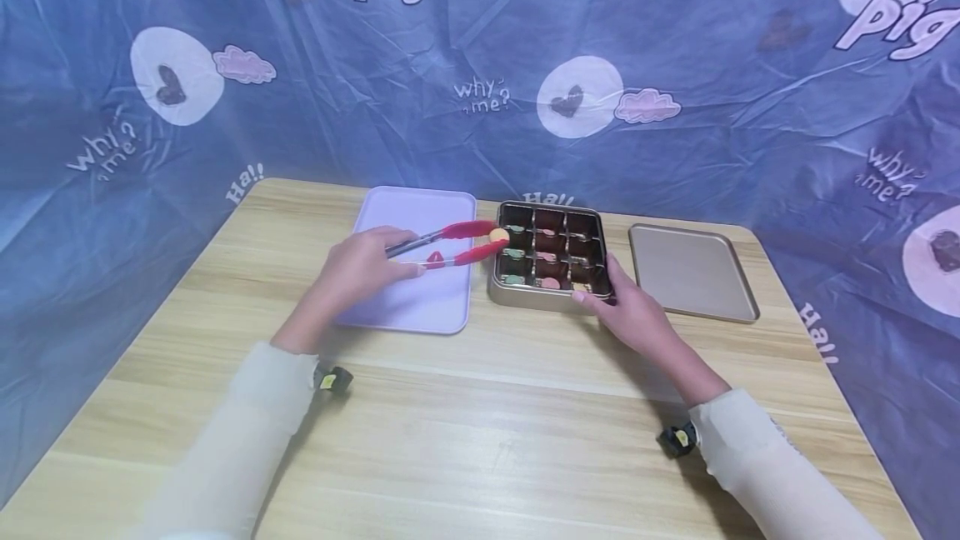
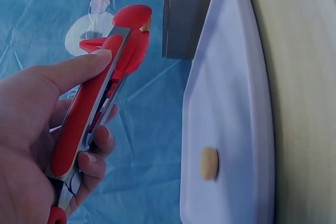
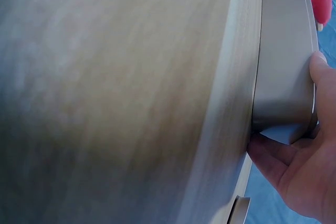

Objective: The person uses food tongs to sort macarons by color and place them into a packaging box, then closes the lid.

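Cream long sleeves (image 1: 247, 415), small black-and-yellow wrist cameras (image 1: 330, 379), bare hands

Staged recording booth; cartoon-print blue cloth (image 1: 480, 48) walls in wooden table (image 1: 480, 423).

Even soft light, faint shadows, wide-angle bending at edges, right wrist view blurred

Head view looks down over the table; both close wrist views share the tin (image 1: 550, 257).
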Demonstrator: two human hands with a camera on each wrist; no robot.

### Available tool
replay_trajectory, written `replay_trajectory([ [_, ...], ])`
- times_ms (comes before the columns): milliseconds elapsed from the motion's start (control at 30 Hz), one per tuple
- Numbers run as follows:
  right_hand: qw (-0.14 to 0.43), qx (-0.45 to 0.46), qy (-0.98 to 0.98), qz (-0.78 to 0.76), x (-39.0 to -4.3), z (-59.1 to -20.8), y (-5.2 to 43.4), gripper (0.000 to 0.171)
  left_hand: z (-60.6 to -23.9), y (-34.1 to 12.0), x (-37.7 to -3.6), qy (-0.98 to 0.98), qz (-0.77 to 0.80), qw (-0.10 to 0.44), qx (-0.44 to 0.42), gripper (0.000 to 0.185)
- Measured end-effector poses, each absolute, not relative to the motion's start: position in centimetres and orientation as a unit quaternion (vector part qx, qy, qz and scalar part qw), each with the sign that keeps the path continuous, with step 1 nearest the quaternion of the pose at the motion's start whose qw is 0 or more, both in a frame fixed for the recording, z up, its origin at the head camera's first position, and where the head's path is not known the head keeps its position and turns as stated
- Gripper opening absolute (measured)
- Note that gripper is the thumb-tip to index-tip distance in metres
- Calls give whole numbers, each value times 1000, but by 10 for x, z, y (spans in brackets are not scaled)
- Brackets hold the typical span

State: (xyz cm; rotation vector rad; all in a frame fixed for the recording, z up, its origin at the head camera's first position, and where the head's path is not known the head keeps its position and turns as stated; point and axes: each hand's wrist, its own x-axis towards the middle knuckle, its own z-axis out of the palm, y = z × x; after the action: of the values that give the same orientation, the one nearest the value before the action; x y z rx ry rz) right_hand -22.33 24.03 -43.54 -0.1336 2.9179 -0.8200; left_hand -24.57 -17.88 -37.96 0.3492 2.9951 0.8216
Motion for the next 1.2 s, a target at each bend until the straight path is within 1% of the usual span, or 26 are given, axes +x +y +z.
replay_trajectory([
  [267, 55, -41, 960, -272, -223, -436, 240, 108, -380, -149, -257, 954, 272, 14, 124, 60],
  [467, 51, -44, 960, -271, -223, -436, 240, 107, -383, -123, -265, 954, 261, 17, 145, 58],
  [667, 56, -41, 960, -272, -223, -436, 241, 108, -386, -100, -272, 954, 254, 29, 155, 60],
  [933, 50, -46, 959, -275, -224, -438, 242, 108, -387, -76, -277, 953, 248, 29, 174, 62],
  [1200, 60, -42, 960, -270, -225, -436, 242, 111, -387, -58, -283, 957, 225, 23, 180, 59],
])
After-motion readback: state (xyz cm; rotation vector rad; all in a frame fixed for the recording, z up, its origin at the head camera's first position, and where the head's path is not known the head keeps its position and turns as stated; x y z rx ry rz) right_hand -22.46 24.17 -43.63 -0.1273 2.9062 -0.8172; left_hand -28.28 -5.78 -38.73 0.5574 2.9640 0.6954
